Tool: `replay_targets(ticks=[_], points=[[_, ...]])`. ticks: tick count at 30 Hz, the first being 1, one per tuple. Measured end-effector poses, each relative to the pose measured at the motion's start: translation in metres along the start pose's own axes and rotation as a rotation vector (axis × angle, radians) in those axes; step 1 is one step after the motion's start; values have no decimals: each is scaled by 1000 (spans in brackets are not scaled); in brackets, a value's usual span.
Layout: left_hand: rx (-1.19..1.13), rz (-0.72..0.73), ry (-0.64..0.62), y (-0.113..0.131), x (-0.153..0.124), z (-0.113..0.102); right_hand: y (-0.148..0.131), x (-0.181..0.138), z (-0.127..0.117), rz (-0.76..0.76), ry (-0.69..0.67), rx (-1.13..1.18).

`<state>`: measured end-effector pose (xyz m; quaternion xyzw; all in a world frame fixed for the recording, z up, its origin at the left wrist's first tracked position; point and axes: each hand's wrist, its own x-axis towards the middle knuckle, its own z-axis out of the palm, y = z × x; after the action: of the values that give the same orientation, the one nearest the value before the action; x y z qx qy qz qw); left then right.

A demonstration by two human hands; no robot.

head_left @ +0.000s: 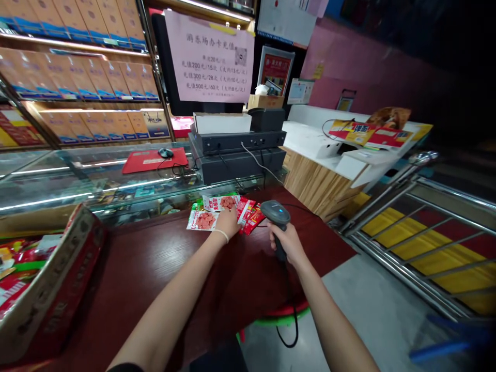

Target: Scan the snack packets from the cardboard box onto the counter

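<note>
Both hands are stretched forward over a dark red wooden counter (155,268). The left hand (228,222) is laid palm down, fingers loosely spread, on a small fan of snack packets (205,219). Nothing is gripped; the packets are only pressed flat near the counter's far edge. The right hand (287,243) is closed firmly around the handle of a black barcode scanner (276,213), whose head is held just beside the red packets at the right of the fan. Its cable (289,315) is seen hanging off the counter edge. Behind the packets, a black cash register (236,150) is set on a glass display case (77,181), and an open cardboard box (50,289) of goods is placed at far left. Scanning of the packets appears to be the step in hand. For a read, a barcode would need to be turned up and the scanner's window aimed squarely at it; no barcode can be made out.
</note>
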<state>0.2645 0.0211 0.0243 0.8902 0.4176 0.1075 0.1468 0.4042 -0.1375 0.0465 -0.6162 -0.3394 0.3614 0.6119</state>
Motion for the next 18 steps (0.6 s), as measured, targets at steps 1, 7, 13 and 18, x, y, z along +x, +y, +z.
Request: replay_targets(ticks=[1,7,13,18], points=[[9,-9,-36,-2,-1,1,-1,-1,2,-1,-6,4],[-21,48,18,-19,-22,-1,-10,-5,20,-53,-44,-18],[-176,-50,321,-76,-72,-14,-22,-12,50,-56,-118,54],[-615,-225,401,-141,-112,-33,-34,-13,101,-7,-277,110]])
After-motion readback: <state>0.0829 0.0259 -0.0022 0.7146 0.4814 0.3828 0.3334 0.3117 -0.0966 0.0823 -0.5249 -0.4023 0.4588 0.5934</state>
